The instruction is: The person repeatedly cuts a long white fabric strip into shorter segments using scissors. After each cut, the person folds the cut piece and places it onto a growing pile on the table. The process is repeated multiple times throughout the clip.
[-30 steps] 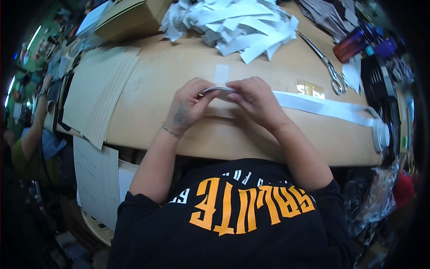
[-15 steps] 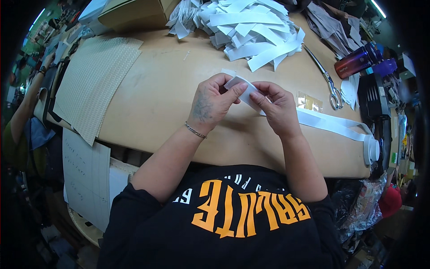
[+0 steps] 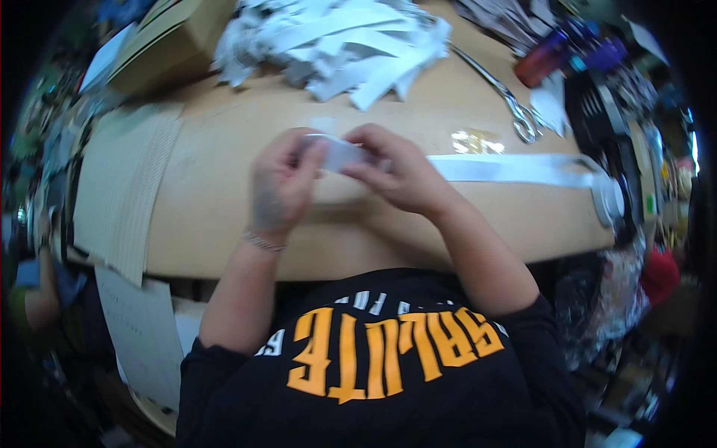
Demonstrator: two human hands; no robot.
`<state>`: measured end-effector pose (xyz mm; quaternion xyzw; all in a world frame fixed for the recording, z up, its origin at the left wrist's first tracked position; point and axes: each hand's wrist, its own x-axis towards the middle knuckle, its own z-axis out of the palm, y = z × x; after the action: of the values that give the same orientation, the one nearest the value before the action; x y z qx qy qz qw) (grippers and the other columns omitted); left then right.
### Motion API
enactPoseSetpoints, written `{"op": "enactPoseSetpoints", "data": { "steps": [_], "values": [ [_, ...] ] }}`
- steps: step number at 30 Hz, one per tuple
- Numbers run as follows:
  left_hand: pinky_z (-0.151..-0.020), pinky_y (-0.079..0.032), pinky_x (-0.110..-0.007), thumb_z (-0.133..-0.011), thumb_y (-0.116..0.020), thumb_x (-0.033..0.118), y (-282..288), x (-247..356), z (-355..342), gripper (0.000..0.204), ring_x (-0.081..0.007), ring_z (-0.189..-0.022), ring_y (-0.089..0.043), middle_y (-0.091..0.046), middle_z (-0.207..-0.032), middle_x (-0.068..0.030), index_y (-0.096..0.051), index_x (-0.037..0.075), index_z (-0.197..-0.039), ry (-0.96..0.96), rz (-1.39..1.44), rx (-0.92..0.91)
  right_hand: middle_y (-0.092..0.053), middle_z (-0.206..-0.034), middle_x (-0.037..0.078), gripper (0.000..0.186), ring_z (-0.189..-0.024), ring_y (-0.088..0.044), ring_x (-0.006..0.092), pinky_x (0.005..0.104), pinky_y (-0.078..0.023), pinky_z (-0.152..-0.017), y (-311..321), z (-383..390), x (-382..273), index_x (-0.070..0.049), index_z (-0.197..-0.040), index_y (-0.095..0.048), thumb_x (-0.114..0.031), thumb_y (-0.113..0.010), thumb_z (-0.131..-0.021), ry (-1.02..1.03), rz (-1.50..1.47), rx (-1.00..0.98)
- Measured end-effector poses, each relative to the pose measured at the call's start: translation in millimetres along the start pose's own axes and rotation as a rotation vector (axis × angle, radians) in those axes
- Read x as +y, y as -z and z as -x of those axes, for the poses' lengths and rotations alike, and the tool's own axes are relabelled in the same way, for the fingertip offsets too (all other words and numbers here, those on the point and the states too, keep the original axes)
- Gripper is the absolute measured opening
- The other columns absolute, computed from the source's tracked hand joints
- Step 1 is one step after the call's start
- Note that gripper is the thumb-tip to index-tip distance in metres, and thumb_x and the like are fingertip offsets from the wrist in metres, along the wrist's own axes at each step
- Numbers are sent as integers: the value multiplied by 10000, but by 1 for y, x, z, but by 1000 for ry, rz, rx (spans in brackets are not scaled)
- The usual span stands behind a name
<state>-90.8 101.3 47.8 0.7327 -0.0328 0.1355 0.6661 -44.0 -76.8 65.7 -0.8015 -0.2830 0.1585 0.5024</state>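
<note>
My left hand (image 3: 280, 183) and my right hand (image 3: 399, 175) meet over the middle of a wooden table (image 3: 216, 187). Between their fingertips they pinch the end of a white band (image 3: 342, 154), folded or doubled there. The band (image 3: 515, 168) runs flat to the right across the table to a white roll (image 3: 609, 198) near the right edge. A thin bracelet sits on my left wrist.
A heap of cut white strips (image 3: 351, 41) lies at the back. Metal scissors (image 3: 515, 108) lie at the back right beside a red bottle (image 3: 541, 60). A cardboard box (image 3: 168, 41) stands back left. Beige corrugated sheets (image 3: 119, 187) hang over the left edge.
Both hands lifted the band's end off the table and have kept working it between the fingers; the view has shifted slightly.
</note>
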Motion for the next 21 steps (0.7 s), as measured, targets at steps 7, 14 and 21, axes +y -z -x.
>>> {"op": "enactPoseSetpoints", "data": {
  "steps": [7, 14, 21],
  "values": [
    [-540, -406, -180, -925, -587, 177, 18, -26, -14, 160, -47, -572, -477, -570, -739, 7, -610, 22, -891, 261, 179, 262, -623, -1003, 141, 482, -932, -609, 263, 360, -478, -842, 76, 25, 13, -92, -1163, -519, -150, -728, -733, -111, 368, -101],
    [-494, -419, -191, -918, -587, 160, 4, -44, -29, 116, -50, -499, -473, -590, -746, 4, -613, 47, -914, 431, 181, 253, -618, -965, 33, 440, -925, -562, 139, 281, -440, -849, 222, 119, 80, -27, -1070, -613, -71, -780, -665, -380, 331, 65],
    [-503, -447, -193, -924, -584, 176, -70, -22, -14, 121, -78, -553, -574, -627, -760, -5, -598, 56, -932, 587, 344, 152, -644, -1056, 108, 458, -983, -604, 278, 355, -458, -870, 280, 115, 107, -85, -1064, -649, -119, -797, -632, -724, 949, 143]
  ]
}}
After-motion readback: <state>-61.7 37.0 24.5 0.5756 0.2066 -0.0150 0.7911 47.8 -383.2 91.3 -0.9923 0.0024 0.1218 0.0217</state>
